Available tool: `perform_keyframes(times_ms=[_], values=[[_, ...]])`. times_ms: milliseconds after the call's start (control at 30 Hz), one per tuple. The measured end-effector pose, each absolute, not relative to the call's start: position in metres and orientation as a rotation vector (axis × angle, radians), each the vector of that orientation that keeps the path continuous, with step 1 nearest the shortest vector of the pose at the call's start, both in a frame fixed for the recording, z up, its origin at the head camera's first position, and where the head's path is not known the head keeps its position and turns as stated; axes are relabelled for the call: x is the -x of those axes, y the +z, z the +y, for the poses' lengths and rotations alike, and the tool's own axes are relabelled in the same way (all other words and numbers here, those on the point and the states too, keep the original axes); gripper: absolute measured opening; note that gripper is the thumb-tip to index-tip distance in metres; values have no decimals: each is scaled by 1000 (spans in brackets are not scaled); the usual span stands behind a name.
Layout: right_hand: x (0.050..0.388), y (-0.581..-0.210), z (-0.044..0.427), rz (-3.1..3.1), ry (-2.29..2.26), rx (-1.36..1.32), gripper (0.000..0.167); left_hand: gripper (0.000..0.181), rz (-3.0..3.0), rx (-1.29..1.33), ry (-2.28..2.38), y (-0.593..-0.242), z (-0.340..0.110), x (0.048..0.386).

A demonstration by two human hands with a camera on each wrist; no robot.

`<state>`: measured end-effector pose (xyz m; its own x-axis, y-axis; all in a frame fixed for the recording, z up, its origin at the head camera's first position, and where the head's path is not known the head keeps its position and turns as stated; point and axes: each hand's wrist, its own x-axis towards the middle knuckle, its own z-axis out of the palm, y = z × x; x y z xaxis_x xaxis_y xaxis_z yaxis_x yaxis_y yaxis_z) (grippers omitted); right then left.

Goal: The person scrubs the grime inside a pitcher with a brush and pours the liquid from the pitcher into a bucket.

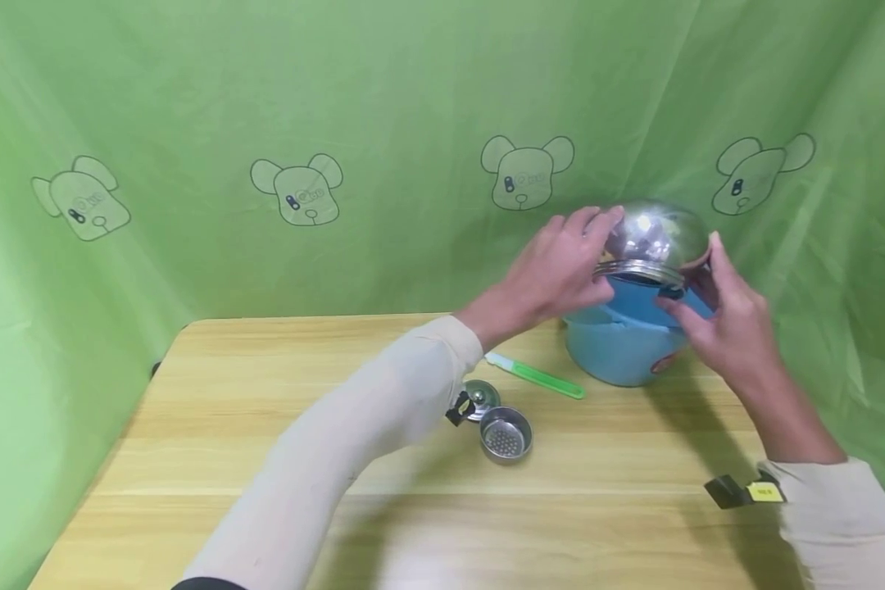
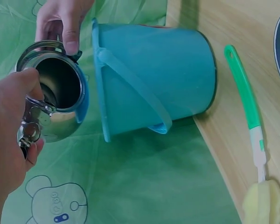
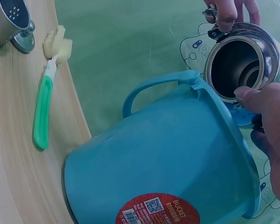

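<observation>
A shiny stainless steel teapot (image 1: 660, 233), lidless, is held mouth-down over the blue bucket (image 1: 619, 356). My left hand (image 1: 560, 266) grips its left side, fingers over the body and thumb by the rim. On the right, my right hand (image 1: 733, 319) holds the pot with the thumb at the rim and fingers behind, partly hidden. In the left wrist view, the pot's round opening and dark inside show between both hands. The right wrist view has the right thumb (image 3: 252, 98) pressed on the rim of the mouth.
A green-handled brush (image 1: 546, 381) with a pale sponge head (image 2: 263, 203) lies left of the bucket. Nearby are a perforated metal strainer cup (image 1: 506, 442) and a round metal lid (image 1: 484, 395), partly hidden by the left wrist's black mount. A green curtain (image 1: 413, 98) hangs behind the wooden table (image 1: 251, 393).
</observation>
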<state>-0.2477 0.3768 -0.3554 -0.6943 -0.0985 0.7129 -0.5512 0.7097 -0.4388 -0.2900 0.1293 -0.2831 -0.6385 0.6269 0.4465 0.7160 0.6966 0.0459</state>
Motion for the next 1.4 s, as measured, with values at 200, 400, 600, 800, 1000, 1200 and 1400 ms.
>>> perform_keyframes(times_ms=[200,400,600,800,1000,1200,1400], values=[[248,-355,374,-2160,902,-556,117,80,-2514,1075,-318,-274,124,285],[247,-354,372,-2118,981,-609,115,81,-2553,1089,-313,-265,118,281],[242,-351,368,-2100,977,-642,111,80,-2570,1104,-318,-262,109,278],[239,-348,364,-2097,991,-632,104,77,-2591,1130,-397,-262,99,277],[234,-341,358,-2121,984,-619,93,43,-2591,1145,-496,-265,91,277],[229,-338,347,-2135,1013,-637,85,35,-2628,1137,-541,-271,81,276],[227,-338,336,-2121,1052,-657,76,36,-2673,1097,-584,-274,70,274]])
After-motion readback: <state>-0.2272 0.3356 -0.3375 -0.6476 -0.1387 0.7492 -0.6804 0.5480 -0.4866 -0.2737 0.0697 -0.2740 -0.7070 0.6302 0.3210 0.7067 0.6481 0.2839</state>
